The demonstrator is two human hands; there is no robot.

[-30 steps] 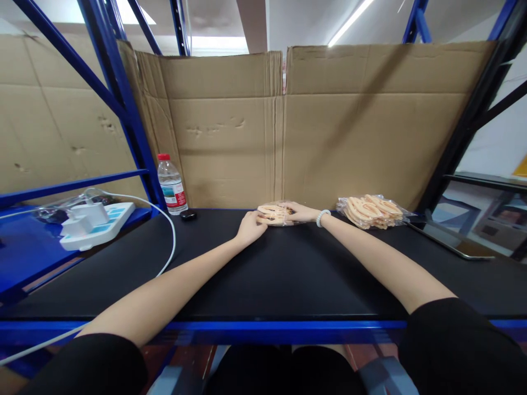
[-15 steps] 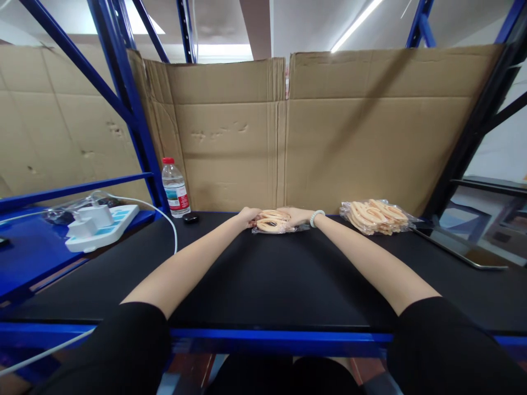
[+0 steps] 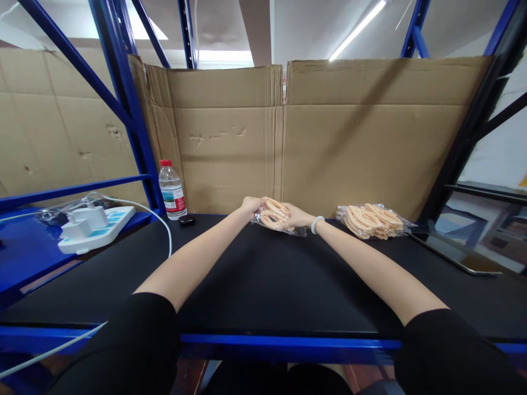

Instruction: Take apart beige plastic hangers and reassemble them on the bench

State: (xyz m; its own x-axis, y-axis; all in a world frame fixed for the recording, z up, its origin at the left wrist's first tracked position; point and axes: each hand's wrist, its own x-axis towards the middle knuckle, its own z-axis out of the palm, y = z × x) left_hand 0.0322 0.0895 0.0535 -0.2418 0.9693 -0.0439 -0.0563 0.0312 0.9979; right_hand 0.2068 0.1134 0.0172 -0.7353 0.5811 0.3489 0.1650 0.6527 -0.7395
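Observation:
Between my hands is a clear plastic bag of beige looped bands (image 3: 274,214), tilted with its left side raised. My left hand (image 3: 252,205) grips its left end, fingers partly hidden behind it. On the right end, my right hand (image 3: 297,216) is closed on the same bag, a pale beaded bracelet at the wrist. Loose clear film sticks out below the right hand. A larger stack of similar bagged beige bands (image 3: 373,220) lies on the black tabletop (image 3: 280,285), to the right of my right hand.
A red-capped water bottle (image 3: 172,191) stands at the back left beside a small black object (image 3: 186,220). Further left are a white power strip (image 3: 101,227) and its cable. Cardboard sheets (image 3: 370,137) wall the back. A flat dark tablet-like panel (image 3: 457,252) lies at right.
Both hands have raised and tilted the bag, its left side now higher than before. The camera view has shifted slightly.

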